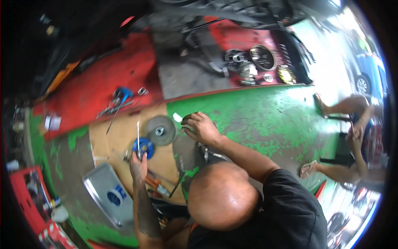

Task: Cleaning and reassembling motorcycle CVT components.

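My left hand (139,165) is closed around a slim tool with a long pale shaft (138,132), pointing away from me; its exact kind is hard to make out. That shaft passes over a round blue part (146,148) on a sheet of cardboard (108,135). Just beyond it lies a grey metal disc (166,137) with a hub in its middle. My right hand (202,128) hovers right of the disc, fingers apart and slightly bent, nothing seen in them. A small white piece (177,117) is close to its fingertips.
Orange-handled tools (153,182) lie near my left forearm, beside a metal tray (103,191). A red platform (137,89) runs along the far side, with a blue-handled tool (123,93) and several metal parts (248,68). Another person (352,137) sits at the right.
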Available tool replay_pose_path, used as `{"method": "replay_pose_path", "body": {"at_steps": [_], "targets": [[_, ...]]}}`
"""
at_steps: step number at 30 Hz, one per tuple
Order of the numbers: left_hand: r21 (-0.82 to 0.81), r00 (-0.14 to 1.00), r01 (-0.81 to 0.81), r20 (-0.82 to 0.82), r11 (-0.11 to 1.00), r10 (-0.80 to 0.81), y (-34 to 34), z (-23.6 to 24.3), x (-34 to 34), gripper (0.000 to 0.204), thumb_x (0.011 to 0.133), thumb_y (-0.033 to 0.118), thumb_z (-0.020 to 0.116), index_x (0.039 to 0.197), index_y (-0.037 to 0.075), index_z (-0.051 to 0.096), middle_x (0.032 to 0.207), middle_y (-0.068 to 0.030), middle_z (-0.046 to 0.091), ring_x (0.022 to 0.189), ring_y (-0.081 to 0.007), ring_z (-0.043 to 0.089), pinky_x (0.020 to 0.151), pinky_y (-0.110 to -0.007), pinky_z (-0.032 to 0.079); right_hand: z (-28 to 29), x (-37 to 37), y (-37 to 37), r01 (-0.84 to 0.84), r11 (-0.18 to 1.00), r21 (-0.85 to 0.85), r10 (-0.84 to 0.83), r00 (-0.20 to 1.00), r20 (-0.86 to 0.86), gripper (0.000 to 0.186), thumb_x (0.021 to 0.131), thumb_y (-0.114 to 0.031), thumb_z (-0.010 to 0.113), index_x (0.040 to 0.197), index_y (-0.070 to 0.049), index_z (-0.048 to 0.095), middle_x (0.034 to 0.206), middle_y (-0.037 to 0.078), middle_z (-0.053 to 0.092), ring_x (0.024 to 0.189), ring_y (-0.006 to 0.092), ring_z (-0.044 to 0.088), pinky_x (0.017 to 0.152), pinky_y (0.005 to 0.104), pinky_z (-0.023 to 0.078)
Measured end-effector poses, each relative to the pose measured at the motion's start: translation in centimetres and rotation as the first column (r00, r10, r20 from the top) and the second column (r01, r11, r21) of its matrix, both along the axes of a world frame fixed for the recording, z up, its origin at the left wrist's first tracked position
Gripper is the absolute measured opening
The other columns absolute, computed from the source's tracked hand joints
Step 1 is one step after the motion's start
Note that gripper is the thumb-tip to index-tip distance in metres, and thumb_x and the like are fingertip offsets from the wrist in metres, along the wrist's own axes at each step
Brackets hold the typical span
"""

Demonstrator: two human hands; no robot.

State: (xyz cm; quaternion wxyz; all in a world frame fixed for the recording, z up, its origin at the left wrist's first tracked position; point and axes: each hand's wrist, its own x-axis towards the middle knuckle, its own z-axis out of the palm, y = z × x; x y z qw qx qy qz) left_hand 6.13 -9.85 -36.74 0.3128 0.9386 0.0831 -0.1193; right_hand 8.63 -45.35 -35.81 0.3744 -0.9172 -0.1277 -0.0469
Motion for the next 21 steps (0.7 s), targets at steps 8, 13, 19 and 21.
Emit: {"method": "replay_pose_path", "body": {"at_steps": [8, 13, 19, 21], "targets": [[0.076, 0.996, 0.078, 0.04, 0.994, -0.081, -4.8, -2.3, -2.8, 0.038, 0.089, 0.025, 0.07, 0.11, -0.004, 0.056, 0.092, -0.0305, 0.066, 0.088, -0.0508, 0.063, 0.077, -0.054, 0.05, 9.0, 5.9, -24.3, 0.61, 0.734, -0.3, -0.502, 0.783, 0.367, 0.031, 0.084, -0.009, 0.063, 0.114, -0.011, 0.069, 0.114, 0.014, 0.062, 0.112, 0.0375, 0.056, 0.095, 0.0459, 0.048], [0.04, 0.99, 0.116, -0.082, 0.992, -0.113, -3.5, -3.1, -5.0, 0.037, 0.089, 0.026, 0.07, 0.107, -0.003, 0.056, 0.094, -0.0294, 0.067, 0.088, -0.0493, 0.064, 0.077, -0.053, 0.049, 7.1, 11.4, -29.7, 0.396, 0.615, -0.682, -0.278, 0.918, 0.283, 0.038, 0.085, -0.02, 0.06, 0.121, -0.022, 0.07, 0.14, 0.011, 0.052, 0.139, 0.0353, 0.039, 0.111, 0.0527, 0.037], [-0.057, 0.998, 0.033, -0.044, 0.998, -0.036, -3.5, -2.5, -6.5, 0.038, 0.089, 0.028, 0.071, 0.107, -0.002, 0.058, 0.096, -0.0245, 0.067, 0.089, -0.0423, 0.066, 0.08, -0.047, 0.051, 7.0, 13.8, -29.9, 0.246, 0.59, -0.769, -0.213, 0.966, 0.146, 0.029, 0.093, -0.03, 0.057, 0.118, -0.029, 0.073, 0.15, 0.005, 0.046, 0.147, 0.0338, 0.03, 0.118, 0.0577, 0.025], [-0.071, 0.997, 0.029, -0.075, 0.997, -0.034, -3.3, -2.5, -6.3, 0.038, 0.089, 0.028, 0.071, 0.107, -0.002, 0.058, 0.096, -0.0243, 0.068, 0.089, -0.0416, 0.066, 0.08, -0.047, 0.051, 7.0, 14.0, -29.9, 0.234, 0.563, -0.793, -0.176, 0.971, 0.161, 0.03, 0.093, -0.03, 0.057, 0.119, -0.029, 0.072, 0.148, 0.005, 0.048, 0.146, 0.0323, 0.031, 0.118, 0.0572, 0.025]]}}
